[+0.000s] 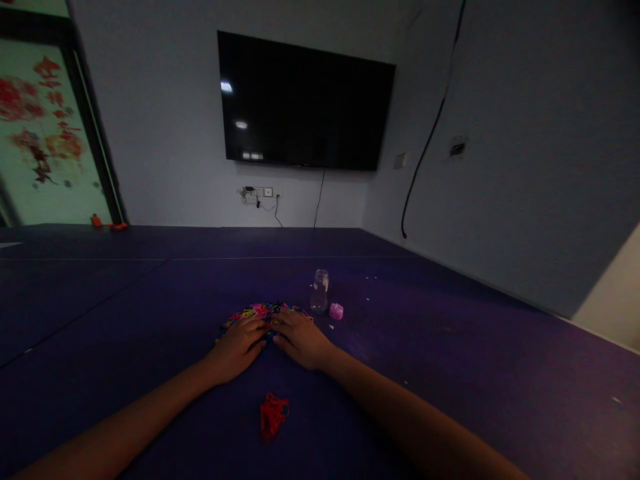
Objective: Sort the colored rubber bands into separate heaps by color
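A heap of small multicoloured bands (260, 309), likely rubber bands or hair ties, lies on the dark purple surface. My left hand (242, 345) rests palm down on its left and near side, fingers stretched out. From the right, my right hand (300, 337) lies over the heap in the same way, its fingers pointing towards the left ones. Both hands are open, and they cover part of the heap. Nearer to me, between my forearms, sits a small tangle of red bands (273, 416). Just beyond my right hand stands a clear bottle (319, 295) without a cap; beside it is a pink cap (337, 311).
The purple surface (125, 300) reaches to the walls and has seams across it. Small white scraps (368, 299) lie to the right. A television (305, 100) hangs on the far wall, and a black cable (425, 147) dangles at the right wall.
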Demonstrator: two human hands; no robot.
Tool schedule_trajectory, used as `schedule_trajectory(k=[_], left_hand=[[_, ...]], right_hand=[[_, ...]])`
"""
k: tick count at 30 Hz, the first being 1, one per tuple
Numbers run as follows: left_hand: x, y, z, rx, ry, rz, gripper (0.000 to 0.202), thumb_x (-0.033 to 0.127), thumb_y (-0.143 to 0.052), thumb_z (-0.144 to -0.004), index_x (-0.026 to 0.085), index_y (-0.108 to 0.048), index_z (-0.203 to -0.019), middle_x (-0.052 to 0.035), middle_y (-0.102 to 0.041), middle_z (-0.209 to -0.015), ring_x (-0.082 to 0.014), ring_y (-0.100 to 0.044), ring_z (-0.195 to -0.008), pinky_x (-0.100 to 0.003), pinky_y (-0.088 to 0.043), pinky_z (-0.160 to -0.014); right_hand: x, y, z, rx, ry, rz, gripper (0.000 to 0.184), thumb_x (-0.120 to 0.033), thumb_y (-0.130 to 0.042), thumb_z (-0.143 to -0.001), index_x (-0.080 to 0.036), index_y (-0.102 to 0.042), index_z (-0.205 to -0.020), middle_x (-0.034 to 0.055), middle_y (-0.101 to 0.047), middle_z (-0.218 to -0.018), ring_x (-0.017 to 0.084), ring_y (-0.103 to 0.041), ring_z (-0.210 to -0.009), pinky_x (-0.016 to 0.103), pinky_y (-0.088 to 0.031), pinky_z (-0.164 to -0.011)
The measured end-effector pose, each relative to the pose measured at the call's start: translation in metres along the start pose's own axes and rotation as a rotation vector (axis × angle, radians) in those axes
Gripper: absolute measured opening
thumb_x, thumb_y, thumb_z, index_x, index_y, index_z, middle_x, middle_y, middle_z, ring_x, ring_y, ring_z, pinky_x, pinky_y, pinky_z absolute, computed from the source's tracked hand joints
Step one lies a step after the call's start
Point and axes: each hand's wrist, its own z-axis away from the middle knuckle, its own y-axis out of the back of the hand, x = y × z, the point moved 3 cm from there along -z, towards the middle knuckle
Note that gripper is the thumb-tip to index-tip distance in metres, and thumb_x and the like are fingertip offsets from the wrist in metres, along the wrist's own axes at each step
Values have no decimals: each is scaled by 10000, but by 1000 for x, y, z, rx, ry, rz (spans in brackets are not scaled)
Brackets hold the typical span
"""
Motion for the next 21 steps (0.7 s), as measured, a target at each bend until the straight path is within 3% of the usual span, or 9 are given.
schedule_trajectory(k=[5,10,15,21], left_hand=[[-3,-1,3,78,-7,0,319,219,-449,-894,195,-574,-1187,-98,-592,-1213,-239,-520,-1148,-458,-428,-978],[-1,0,3,126,-31,-38,355,221,-425,-907,157,-520,-1244,-125,-564,-1252,-250,-495,-1181,-468,-405,-1004],[2,1,3,148,-39,-72,324,236,-429,-910,157,-552,-1200,-138,-559,-1258,-275,-486,-1192,-493,-410,-992],[0,-1,5,191,-73,-35,331,191,-431,-905,197,-559,-1210,-110,-578,-1229,-254,-512,-1158,-475,-425,-981]], right_hand=[[-2,5,0,12,-17,8,327,-276,-414,-939,-175,-553,-1217,100,-563,-1266,227,-444,-1240,408,-349,-1027],[-6,9,2,123,49,11,305,-218,-407,-930,-191,-578,-1180,96,-585,-1237,200,-520,-1146,385,-396,-969],[-10,8,4,148,109,79,308,-231,-409,-932,-205,-573,-1192,93,-545,-1297,211,-502,-1165,406,-379,-984],[-6,8,3,145,41,57,303,-233,-416,-932,-214,-574,-1190,80,-552,-1285,202,-501,-1163,397,-382,-983]])
